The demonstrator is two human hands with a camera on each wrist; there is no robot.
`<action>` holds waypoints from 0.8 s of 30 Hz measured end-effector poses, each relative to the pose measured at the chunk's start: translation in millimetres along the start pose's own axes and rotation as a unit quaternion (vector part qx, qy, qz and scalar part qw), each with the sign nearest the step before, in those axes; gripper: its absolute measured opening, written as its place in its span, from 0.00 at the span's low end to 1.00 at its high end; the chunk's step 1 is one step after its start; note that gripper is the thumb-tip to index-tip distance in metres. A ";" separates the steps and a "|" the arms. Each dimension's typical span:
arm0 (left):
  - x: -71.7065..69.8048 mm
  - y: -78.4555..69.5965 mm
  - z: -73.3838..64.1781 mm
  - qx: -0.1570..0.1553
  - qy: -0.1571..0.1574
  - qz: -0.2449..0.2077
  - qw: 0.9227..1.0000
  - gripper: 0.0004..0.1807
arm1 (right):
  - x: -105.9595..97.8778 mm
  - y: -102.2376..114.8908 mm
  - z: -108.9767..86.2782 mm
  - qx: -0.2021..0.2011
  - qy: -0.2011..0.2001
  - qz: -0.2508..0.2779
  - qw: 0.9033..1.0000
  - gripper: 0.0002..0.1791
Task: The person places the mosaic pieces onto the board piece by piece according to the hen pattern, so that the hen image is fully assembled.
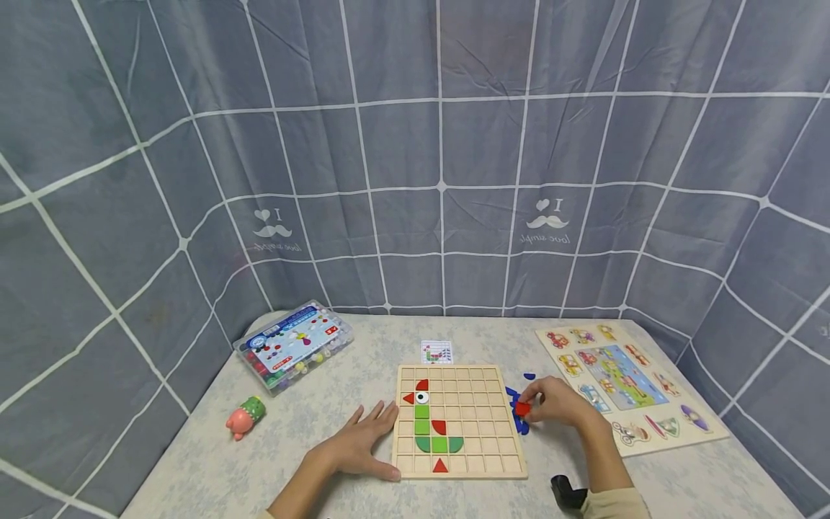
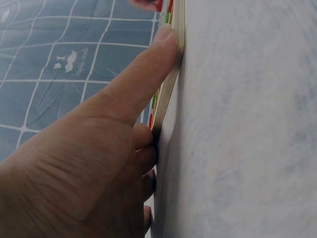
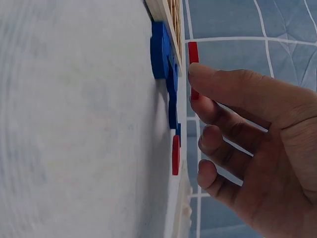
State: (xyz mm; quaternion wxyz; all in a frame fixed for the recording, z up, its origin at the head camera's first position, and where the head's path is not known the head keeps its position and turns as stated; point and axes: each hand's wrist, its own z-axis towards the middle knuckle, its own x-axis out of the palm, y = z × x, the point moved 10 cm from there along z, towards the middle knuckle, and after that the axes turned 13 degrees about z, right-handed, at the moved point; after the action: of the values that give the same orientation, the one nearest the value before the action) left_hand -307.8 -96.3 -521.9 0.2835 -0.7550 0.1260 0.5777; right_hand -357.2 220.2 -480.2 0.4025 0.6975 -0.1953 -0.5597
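My right hand (image 1: 556,401) pinches a flat red puzzle piece (image 1: 522,409) between thumb and fingers, over loose blue pieces (image 1: 523,428) at the board's right edge. The right wrist view shows that piece (image 3: 193,52) edge-on and raised, with another red piece (image 3: 176,154) lower on the table. A wooden grid board (image 1: 480,467) lies in front, bearing red, green and white pieces shaped like a bird. Spread beside its left edge, my left hand (image 1: 359,445) steadies it; in the left wrist view the thumb touches the board's rim (image 2: 171,74).
Behind the board lies a small pattern card (image 1: 437,352). A clear box of colored beads (image 1: 295,346) and a pink-and-green toy (image 1: 246,418) are at left. At right sit a wooden picture puzzle (image 1: 632,389) and a black object (image 1: 568,493) by the right forearm.
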 end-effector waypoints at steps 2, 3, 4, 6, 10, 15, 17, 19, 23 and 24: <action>-0.1 -0.2 0.0 0.001 0.000 0.000 1.000 0.62 | 2.1 -0.1 0.5 0.011 -0.003 0.005 1.000 0.11; -0.3 -0.3 0.0 0.002 0.000 0.000 1.000 0.62 | 3.5 0.7 0.9 0.015 -0.003 0.007 1.000 0.11; -0.4 -0.5 -0.1 0.002 0.000 0.000 1.000 0.62 | 5.0 1.5 1.4 0.017 -0.003 0.007 1.000 0.11; -0.9 -1.0 -0.5 0.003 0.000 0.001 1.000 0.62 | 9.2 4.6 2.7 0.019 -0.002 0.009 1.000 0.12; -1.6 -1.9 -1.3 0.005 0.001 -0.001 1.000 0.62 | 20.1 18.3 6.2 -0.008 0.013 0.002 1.000 0.13; -1.4 -1.5 -0.7 0.003 0.003 0.000 1.000 0.61 | 32.7 33.6 11.1 -0.025 0.033 0.015 0.999 0.13; -1.4 -0.8 -1.1 0.002 0.004 0.000 1.000 0.61 | 36.9 38.2 13.4 -0.024 0.037 0.021 0.999 0.13; -1.1 -0.6 -1.5 0.003 0.006 -0.004 1.000 0.61 | 41.3 41.7 15.6 -0.020 0.041 0.025 0.999 0.12; -0.9 -0.6 -2.2 0.006 0.005 -0.005 1.000 0.61 | 52.3 48.6 20.3 -0.015 0.045 0.020 0.999 0.12; -0.8 -0.6 -2.6 0.006 0.006 -0.005 1.000 0.61 | 55.6 50.7 21.5 -0.015 0.048 0.020 0.999 0.12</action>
State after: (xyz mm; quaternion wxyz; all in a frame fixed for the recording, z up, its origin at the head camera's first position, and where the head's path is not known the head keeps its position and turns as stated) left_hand -305.7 -97.4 -520.5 0.2905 -0.7571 0.1274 0.5711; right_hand -351.8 142.2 -476.4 0.4331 0.7134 -0.1806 -0.5205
